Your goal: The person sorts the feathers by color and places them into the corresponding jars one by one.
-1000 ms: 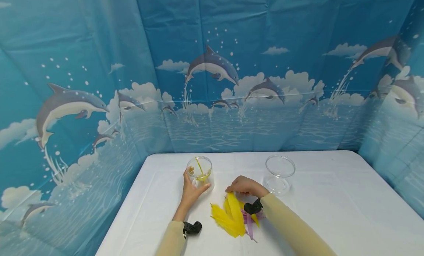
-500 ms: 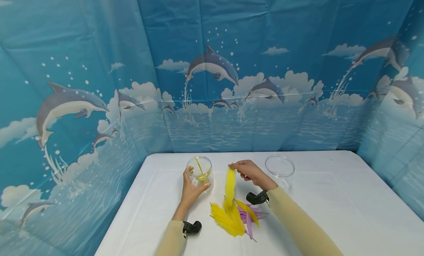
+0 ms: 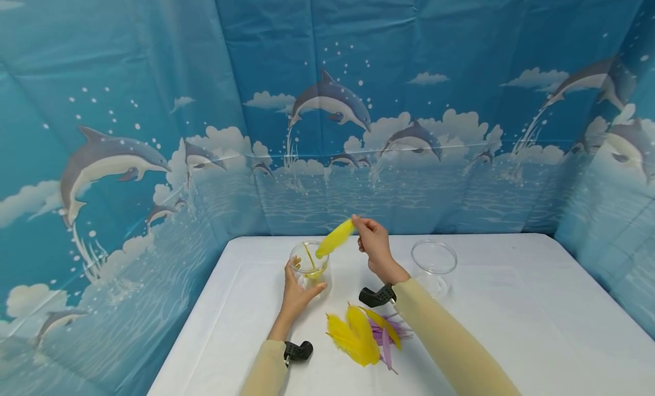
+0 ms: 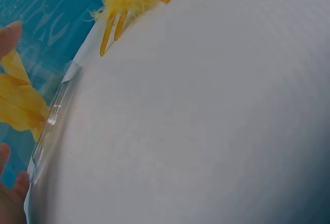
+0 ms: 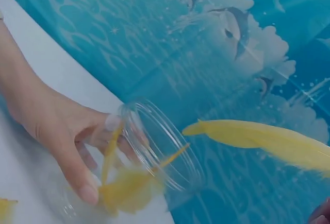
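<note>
While the left hand (image 3: pixel 298 298) grips a clear jar (image 3: pixel 324 275), the right hand (image 3: pixel 376 245) pinches a yellow feather (image 3: pixel 336 239).
The grip round the jar's side seems to steady it, leaving its mouth uncovered; the feather, held by one end, slants down to near the rim. Closer to the person lie loose yellow feathers (image 3: pixel 364 340) and purple feathers (image 3: pixel 386 350); a second jar (image 3: pixel 434 257) stands farther right.

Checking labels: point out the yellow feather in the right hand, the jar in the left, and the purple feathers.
Held yellow feather (image 3: pixel 336 238): head view, middle of its length.
Held jar (image 3: pixel 311 283): head view, front wall.
Purple feathers (image 3: pixel 386 347): head view, middle of the nearest one.
</note>
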